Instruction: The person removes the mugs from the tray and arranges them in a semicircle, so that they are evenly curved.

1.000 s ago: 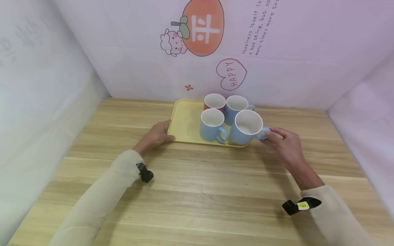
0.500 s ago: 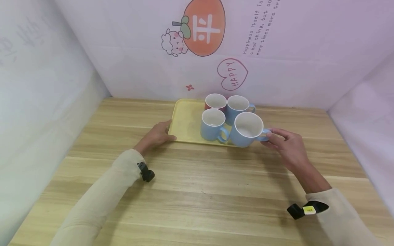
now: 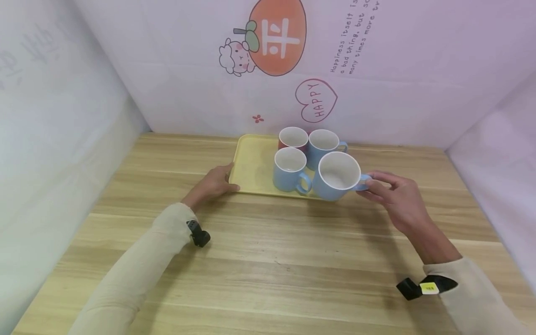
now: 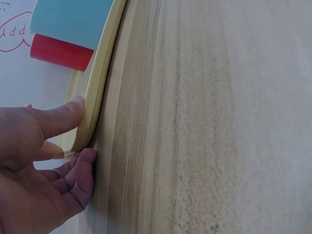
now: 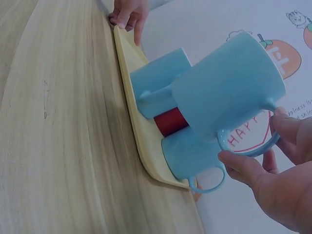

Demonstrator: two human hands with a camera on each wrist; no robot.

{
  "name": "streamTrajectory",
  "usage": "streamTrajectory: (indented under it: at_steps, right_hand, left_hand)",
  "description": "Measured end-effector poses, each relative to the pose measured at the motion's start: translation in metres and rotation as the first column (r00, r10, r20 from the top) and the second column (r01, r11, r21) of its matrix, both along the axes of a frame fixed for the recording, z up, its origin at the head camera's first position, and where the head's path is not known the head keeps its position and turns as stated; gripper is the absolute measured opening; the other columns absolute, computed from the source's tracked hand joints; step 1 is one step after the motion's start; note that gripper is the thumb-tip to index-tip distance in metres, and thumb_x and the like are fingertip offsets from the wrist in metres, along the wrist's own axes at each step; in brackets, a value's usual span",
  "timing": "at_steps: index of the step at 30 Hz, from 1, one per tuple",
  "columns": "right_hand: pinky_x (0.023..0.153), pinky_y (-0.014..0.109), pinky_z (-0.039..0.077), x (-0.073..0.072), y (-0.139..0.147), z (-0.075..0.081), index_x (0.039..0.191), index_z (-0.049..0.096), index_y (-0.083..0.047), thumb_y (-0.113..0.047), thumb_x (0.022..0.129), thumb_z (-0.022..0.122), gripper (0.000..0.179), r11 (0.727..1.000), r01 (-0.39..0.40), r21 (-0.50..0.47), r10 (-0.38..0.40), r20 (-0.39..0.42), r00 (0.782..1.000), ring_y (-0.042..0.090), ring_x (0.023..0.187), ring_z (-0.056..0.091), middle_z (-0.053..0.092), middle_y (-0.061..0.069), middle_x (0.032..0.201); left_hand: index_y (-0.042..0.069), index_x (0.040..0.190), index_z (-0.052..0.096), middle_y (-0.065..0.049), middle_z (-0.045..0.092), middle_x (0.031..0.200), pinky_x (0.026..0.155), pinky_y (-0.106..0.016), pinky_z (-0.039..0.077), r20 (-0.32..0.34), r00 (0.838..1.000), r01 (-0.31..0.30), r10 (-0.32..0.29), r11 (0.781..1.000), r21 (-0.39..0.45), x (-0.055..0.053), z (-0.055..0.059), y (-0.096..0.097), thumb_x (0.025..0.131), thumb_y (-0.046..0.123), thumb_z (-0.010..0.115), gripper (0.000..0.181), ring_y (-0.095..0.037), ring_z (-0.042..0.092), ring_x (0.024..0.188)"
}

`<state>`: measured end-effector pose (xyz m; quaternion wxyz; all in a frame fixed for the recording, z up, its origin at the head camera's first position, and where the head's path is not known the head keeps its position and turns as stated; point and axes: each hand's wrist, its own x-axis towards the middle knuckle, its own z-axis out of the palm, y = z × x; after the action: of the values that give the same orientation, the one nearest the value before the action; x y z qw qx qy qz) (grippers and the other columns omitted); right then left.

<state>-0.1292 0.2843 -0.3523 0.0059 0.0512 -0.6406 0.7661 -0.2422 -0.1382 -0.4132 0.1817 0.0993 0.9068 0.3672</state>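
My right hand (image 3: 399, 202) pinches the handle of a light blue mug (image 3: 332, 188) with a white inside. In the right wrist view this mug (image 5: 226, 87) hangs above the tray, apart from its surface. My left hand (image 3: 214, 181) grips the left end of the yellow tray (image 3: 251, 170); its thumb (image 4: 66, 117) lies over the rim. On the tray's right half stand a light blue mug (image 3: 286, 177) at the front, a red mug (image 3: 293, 149) behind it, mostly hidden, and another light blue mug (image 3: 316, 156) at the back.
The tray lies on a wooden table (image 3: 268, 260), at its back edge by a printed white backdrop (image 3: 188, 93). White cloth (image 3: 50, 116) also hangs at the left and right sides. Black wrist cameras (image 3: 198, 234) sit on both sleeves.
The held mug has come slightly nearer and looks a little larger, now covering the tray's front right corner. My right hand and forearm have shifted right. The left hand stays on the tray.
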Motion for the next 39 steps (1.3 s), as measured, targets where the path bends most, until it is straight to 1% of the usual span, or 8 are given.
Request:
streamTrajectory:
  at_steps: [5, 11, 18, 24, 26, 30, 33, 39]
  right_hand:
    - [0.084, 0.036, 0.055, -0.001, -0.005, 0.004, 0.105, 0.075, 0.003, 0.004, 0.093, 0.066, 0.015, 0.998, -0.047, 0.048, 0.047, 0.008, 0.999, 0.020, 0.092, 0.072, 0.069, 0.006, 0.106]
    - [0.085, 0.034, 0.055, -0.004, -0.012, 0.006, 0.107, 0.075, 0.003, 0.001, 0.094, 0.066, 0.015, 0.981, -0.089, 0.174, 0.088, 0.013, 0.996, 0.019, 0.093, 0.071, 0.066, 0.005, 0.112]
    - [0.084, 0.030, 0.056, -0.009, -0.022, 0.006, 0.113, 0.073, 0.002, -0.007, 0.095, 0.068, 0.020, 0.909, -0.114, 0.401, 0.112, 0.028, 0.993, 0.020, 0.096, 0.069, 0.061, 0.007, 0.119]
    - [0.085, 0.040, 0.056, -0.015, -0.035, -0.002, 0.108, 0.074, 0.003, 0.001, 0.093, 0.068, 0.016, 0.940, -0.186, 0.284, 0.182, 0.041, 0.982, 0.026, 0.089, 0.071, 0.058, 0.015, 0.117]
    - [0.085, 0.040, 0.057, -0.016, -0.039, -0.005, 0.107, 0.075, 0.002, 0.000, 0.093, 0.069, 0.015, 0.931, -0.197, 0.309, 0.193, 0.043, 0.980, 0.026, 0.090, 0.070, 0.058, 0.013, 0.117]
    - [0.086, 0.040, 0.056, -0.017, -0.046, -0.008, 0.110, 0.071, 0.009, -0.002, 0.093, 0.069, 0.020, 0.910, -0.216, 0.355, 0.209, 0.059, 0.976, 0.026, 0.092, 0.068, 0.058, 0.014, 0.117]
    - [0.087, 0.041, 0.056, -0.019, -0.052, -0.007, 0.113, 0.067, 0.015, -0.001, 0.093, 0.069, 0.025, 0.902, -0.230, 0.366, 0.223, 0.060, 0.973, 0.024, 0.093, 0.066, 0.058, 0.015, 0.118]
    - [0.084, 0.036, 0.057, -0.022, -0.062, -0.007, 0.114, 0.067, 0.016, 0.001, 0.091, 0.070, 0.027, 0.885, -0.270, 0.378, 0.275, 0.041, 0.961, 0.018, 0.099, 0.061, 0.060, 0.012, 0.114]
  left_hand:
    - [-0.004, 0.157, 0.019, -0.018, 0.064, 0.099, 0.074, -0.032, 0.046, -0.008, 1.000, 0.006, -0.006, 1.000, -0.005, -0.002, -0.002, 0.001, 0.091, 0.016, 0.074, 0.089, -0.025, 0.055, 0.081]
    - [-0.004, 0.157, 0.018, -0.022, 0.065, 0.108, 0.082, -0.036, 0.048, -0.008, 1.000, 0.011, -0.011, 1.000, -0.013, -0.004, -0.004, 0.001, 0.090, 0.017, 0.074, 0.089, -0.028, 0.058, 0.089]
    - [-0.004, 0.156, 0.019, -0.023, 0.065, 0.109, 0.084, -0.037, 0.048, -0.012, 1.000, 0.017, -0.017, 1.000, -0.007, -0.005, -0.004, 0.002, 0.090, 0.016, 0.074, 0.089, -0.028, 0.058, 0.090]
    - [-0.005, 0.156, 0.020, -0.027, 0.064, 0.118, 0.089, -0.038, 0.048, -0.019, 1.000, 0.012, -0.012, 1.000, -0.001, -0.004, -0.002, 0.002, 0.089, 0.015, 0.075, 0.089, -0.028, 0.058, 0.093]
    - [-0.005, 0.156, 0.019, -0.026, 0.063, 0.120, 0.089, -0.038, 0.047, -0.012, 1.000, 0.017, -0.017, 1.000, 0.000, -0.004, -0.002, 0.002, 0.089, 0.015, 0.075, 0.090, -0.028, 0.058, 0.093]
    - [-0.004, 0.156, 0.018, -0.025, 0.063, 0.119, 0.088, -0.037, 0.047, 0.009, 1.000, 0.016, -0.016, 1.000, 0.000, -0.002, -0.003, 0.001, 0.089, 0.015, 0.075, 0.091, -0.028, 0.058, 0.092]
    - [-0.003, 0.157, 0.019, -0.025, 0.060, 0.127, 0.091, -0.037, 0.046, 0.008, 1.000, 0.013, -0.013, 1.000, 0.009, -0.002, -0.004, 0.000, 0.089, 0.014, 0.075, 0.089, -0.028, 0.057, 0.097]
    - [-0.003, 0.157, 0.020, -0.027, 0.052, 0.140, 0.101, -0.041, 0.043, -0.008, 1.000, 0.024, -0.024, 0.999, 0.025, -0.004, -0.004, 0.000, 0.090, 0.013, 0.074, 0.087, -0.029, 0.056, 0.106]
